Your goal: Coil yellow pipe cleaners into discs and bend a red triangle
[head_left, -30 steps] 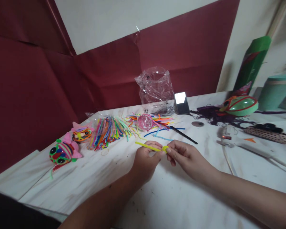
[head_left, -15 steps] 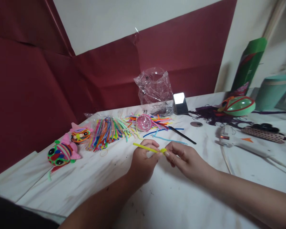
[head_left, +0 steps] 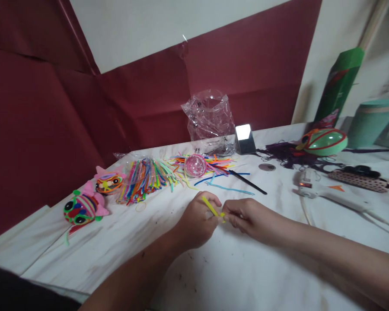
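**Hands pinching a yellow pipe cleaner above the table**

The left hand [head_left: 196,220] grips the yellow pipe cleaner [head_left: 210,207] between thumb and fingers. The right hand [head_left: 246,218] pinches the near end, fingertips meeting the left hand's. The stem slants up and away from the pinch; its near end appears coiled, though the fingers hide most of it. Both hands sit just over the white table [head_left: 246,276].

Relative to the pipe cleaner:
- Beyond it: pink ball [head_left: 195,165] on loose coloured stems.
- Beyond, left: bagged stem bundle [head_left: 142,175].
- Far left: two stuffed fish [head_left: 81,208].
- Right: glue gun [head_left: 324,192].
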Motion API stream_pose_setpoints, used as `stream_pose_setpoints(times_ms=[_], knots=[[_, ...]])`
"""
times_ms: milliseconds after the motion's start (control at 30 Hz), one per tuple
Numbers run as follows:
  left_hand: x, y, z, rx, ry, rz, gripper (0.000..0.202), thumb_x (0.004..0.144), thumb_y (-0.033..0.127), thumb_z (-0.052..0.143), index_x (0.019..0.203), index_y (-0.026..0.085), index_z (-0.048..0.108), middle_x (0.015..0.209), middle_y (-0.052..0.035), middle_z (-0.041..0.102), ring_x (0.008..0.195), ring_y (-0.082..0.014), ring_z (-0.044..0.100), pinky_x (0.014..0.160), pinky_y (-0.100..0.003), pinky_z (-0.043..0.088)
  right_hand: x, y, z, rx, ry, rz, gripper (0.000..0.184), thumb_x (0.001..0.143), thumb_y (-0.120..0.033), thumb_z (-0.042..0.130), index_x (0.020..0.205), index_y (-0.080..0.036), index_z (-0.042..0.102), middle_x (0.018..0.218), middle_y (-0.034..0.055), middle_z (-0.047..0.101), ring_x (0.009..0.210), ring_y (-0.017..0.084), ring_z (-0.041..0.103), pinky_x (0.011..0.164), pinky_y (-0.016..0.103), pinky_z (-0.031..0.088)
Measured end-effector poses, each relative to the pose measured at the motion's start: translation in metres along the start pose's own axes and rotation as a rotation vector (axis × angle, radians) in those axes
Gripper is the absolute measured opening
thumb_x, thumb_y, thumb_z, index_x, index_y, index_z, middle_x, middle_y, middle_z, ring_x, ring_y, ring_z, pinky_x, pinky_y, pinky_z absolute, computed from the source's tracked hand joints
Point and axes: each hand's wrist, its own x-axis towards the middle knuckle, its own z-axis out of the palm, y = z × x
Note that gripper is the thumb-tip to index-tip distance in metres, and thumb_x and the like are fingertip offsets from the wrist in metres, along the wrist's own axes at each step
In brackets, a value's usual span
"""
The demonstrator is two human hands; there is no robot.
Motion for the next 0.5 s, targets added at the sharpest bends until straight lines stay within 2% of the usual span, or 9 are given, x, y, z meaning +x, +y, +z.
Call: stream_pose_setpoints(times_ms=[133,200,333,500], knots=[[-0.001,0.003,0.002,-0.085,0.175,-0.021,0.008,0.066,0.012,0.056,0.06,0.015,0.058,0.085,-0.004,0.056,0.079,-0.0154,0.055,0.076,-0.028,0.042,0.002,-0.004,0.004,0.348,0.072,0.071,0.024,0.082,-0.038,0.045,0.069,-0.018,0.049,0.059,-0.0018,0.052,0.05,0.01,0.047,0.05,0.023,0.037],[-0.002,0.003,0.005,-0.128,0.234,-0.022,0.008,0.067,0.013,0.055,0.06,0.015,0.058,0.082,-0.0039,0.055,0.078,-0.0153,0.055,0.075,-0.028,0.043,0.001,-0.008,0.006,0.424,0.134,0.067,0.026,0.081,-0.041,0.047,0.07,-0.018,0.048,0.058,-0.0022,0.052,0.05,0.01,0.047,0.051,0.023,0.037],[-0.003,0.003,0.011,-0.189,0.262,-0.017,0.01,0.069,0.014,0.054,0.061,0.015,0.059,0.079,-0.0046,0.057,0.078,-0.0156,0.055,0.075,-0.028,0.044,0.0,-0.013,0.007,0.521,0.214,0.104,0.03,0.079,-0.047,0.049,0.071,-0.018,0.049,0.056,-0.0022,0.054,0.049,0.01,0.047,0.054,0.024,0.038],[-0.004,0.002,0.016,-0.204,0.307,-0.083,0.002,0.068,0.016,0.057,0.069,0.016,0.059,0.081,-0.0038,0.058,0.08,-0.0157,0.056,0.076,-0.028,0.044,0.001,-0.012,0.011,0.674,0.235,0.123,0.033,0.077,-0.049,0.052,0.069,-0.018,0.047,0.052,-0.0033,0.053,0.045,0.009,0.045,0.055,0.025,0.037]])
